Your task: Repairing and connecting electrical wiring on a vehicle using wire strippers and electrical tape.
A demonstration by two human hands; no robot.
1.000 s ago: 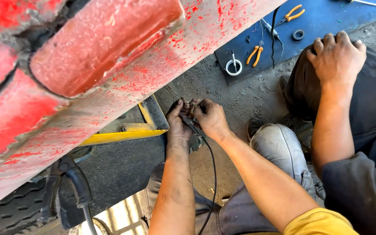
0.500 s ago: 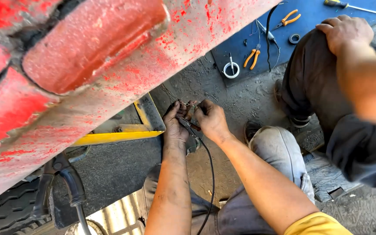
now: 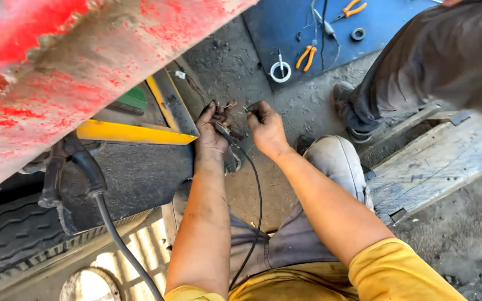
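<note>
Left hand (image 3: 212, 132): fingers closed around a black cable (image 3: 252, 189) and thin wire ends (image 3: 231, 105), held up just beside the yellow bar (image 3: 135, 134) under the worn red body panel (image 3: 85, 72). Right hand (image 3: 266, 129): fingertips pinched narrow on wire ends near the left hand. Cable hanging down between both forearms. Orange pliers (image 3: 307, 57) and white tape roll (image 3: 280, 71) lying on the blue mat (image 3: 291, 22), well apart.

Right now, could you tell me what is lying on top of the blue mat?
On the blue mat lie two orange-handled pliers, a white tape roll, a dark ring and cables. A person's leg covers its right edge.
</note>
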